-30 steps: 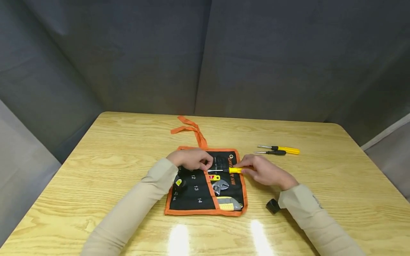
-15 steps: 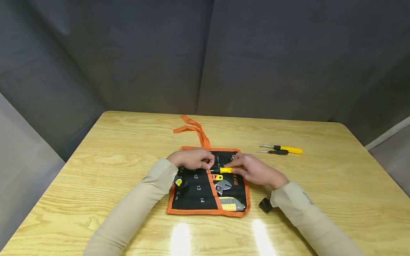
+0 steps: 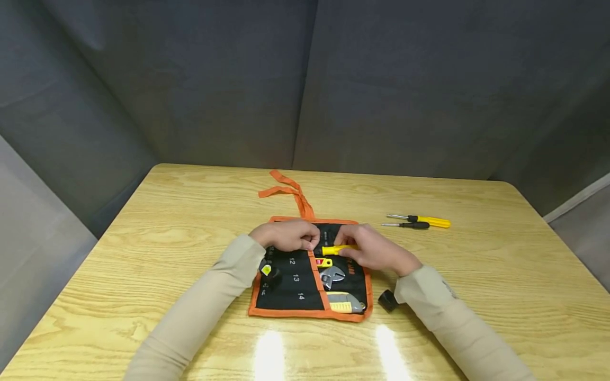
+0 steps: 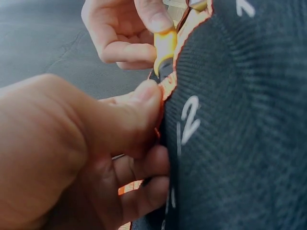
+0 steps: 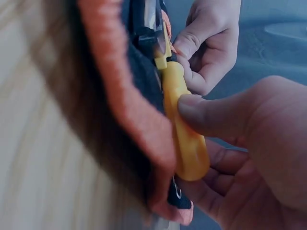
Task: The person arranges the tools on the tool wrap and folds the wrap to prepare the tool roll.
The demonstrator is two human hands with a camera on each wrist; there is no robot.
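A black tool pouch (image 3: 281, 296) with orange trim lies unrolled on the table, numbers printed by its pockets. My right hand (image 3: 374, 248) pinches the yellow handle of a screwdriver (image 5: 180, 120) between thumb and fingers. The shaft is hidden inside a pocket, and the black collar sits right at the orange pocket edge. At that same edge my left hand (image 3: 290, 236) pinches the pocket's trim with thumb and fingers, as the left wrist view shows. Lower pockets hold a yellow-and-red tool end (image 3: 325, 262), an adjustable wrench (image 3: 332, 276) and a grey-and-yellow utility knife (image 3: 344, 303).
Two more screwdrivers, one yellow-handled (image 3: 431, 221) and one black-handled (image 3: 414, 225), lie on the table (image 3: 200, 211) to the right. Orange tie straps (image 3: 297, 197) stretch from the pouch's far edge. A small black block (image 3: 388, 300) is beside the right sleeve.
My right hand has moved left with the screwdriver, and its shaft has slid into the pocket up to the collar. My left hand stays on the pocket edge.
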